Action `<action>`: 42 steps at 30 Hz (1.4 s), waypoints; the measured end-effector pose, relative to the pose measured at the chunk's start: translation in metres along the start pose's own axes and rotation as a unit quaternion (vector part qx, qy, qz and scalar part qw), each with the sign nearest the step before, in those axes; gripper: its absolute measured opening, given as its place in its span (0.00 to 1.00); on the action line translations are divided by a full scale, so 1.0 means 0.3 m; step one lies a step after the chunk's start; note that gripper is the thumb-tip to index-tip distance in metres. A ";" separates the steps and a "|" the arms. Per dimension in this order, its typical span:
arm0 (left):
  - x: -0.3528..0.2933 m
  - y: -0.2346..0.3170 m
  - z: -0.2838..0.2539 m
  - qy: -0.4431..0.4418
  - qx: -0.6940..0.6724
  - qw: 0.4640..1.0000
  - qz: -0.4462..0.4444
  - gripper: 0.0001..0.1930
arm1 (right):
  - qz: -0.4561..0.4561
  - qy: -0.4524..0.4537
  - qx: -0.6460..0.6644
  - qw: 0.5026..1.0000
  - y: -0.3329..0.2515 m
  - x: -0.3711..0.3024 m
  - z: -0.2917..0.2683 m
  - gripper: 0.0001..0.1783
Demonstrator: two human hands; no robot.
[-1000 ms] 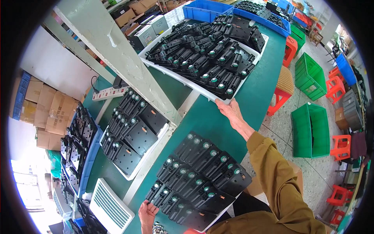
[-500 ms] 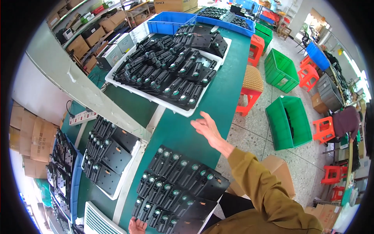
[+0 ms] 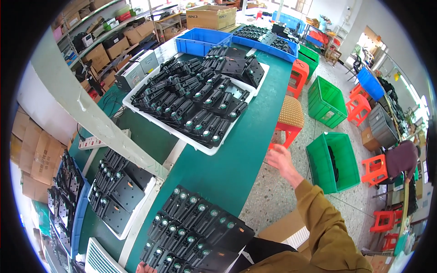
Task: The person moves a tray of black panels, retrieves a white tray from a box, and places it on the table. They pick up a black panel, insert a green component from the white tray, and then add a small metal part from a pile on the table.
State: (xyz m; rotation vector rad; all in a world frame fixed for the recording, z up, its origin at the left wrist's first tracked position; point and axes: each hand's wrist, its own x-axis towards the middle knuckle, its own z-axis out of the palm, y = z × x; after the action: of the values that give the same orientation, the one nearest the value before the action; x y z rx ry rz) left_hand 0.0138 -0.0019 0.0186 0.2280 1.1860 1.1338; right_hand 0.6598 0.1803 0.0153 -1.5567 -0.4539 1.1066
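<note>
Beyond the green table's right edge hangs my right hand (image 3: pixel 281 160), fingers stretched and slightly blurred, with nothing in it. At the bottom edge of the picture only part of my left hand (image 3: pixel 145 267) shows. It is at the near left corner of a group of black plates (image 3: pixel 195 234), and its grip is cut off from view. These plates carry rows of black moulded pieces with round pale-green spots. Farther along the table, a white tray (image 3: pixel 210 151) holds a heap of similar black parts (image 3: pixel 186 98).
Left of the grey post (image 3: pixel 86 104) stand another loaded white tray (image 3: pixel 122 235) and a blue tray (image 3: pixel 82 218). Blue bins (image 3: pixel 202 43) are at the far end. Green crates (image 3: pixel 334 164), a patterned stool (image 3: pixel 291 111) and a cardboard box (image 3: pixel 282 225) stand on the right. A person (image 3: pixel 400 159) sits farther right.
My right hand has moved right, from above the green table to past its edge. My left hand has slipped lower in the picture. The view has tilted up a little.
</note>
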 end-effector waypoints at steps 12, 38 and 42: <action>-0.002 -0.020 -0.016 0.148 0.039 0.988 0.000 0.07 | -0.007 0.010 0.059 0.998 -0.223 0.781 0.069 0.38; -0.021 -0.044 -0.097 0.291 0.060 0.955 -0.016 0.09 | -0.028 0.067 0.152 0.986 -0.331 1.077 0.150 0.15; -0.021 -0.042 -0.135 0.322 0.046 0.945 -0.033 0.09 | -0.021 0.069 0.152 0.986 -0.339 1.053 0.161 0.15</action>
State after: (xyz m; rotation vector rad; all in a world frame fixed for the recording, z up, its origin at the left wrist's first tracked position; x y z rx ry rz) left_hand -0.0116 -0.0289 -0.0029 -0.1280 1.8121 1.1284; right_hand 0.8006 0.4828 -0.0168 -1.3364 -0.2117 0.9774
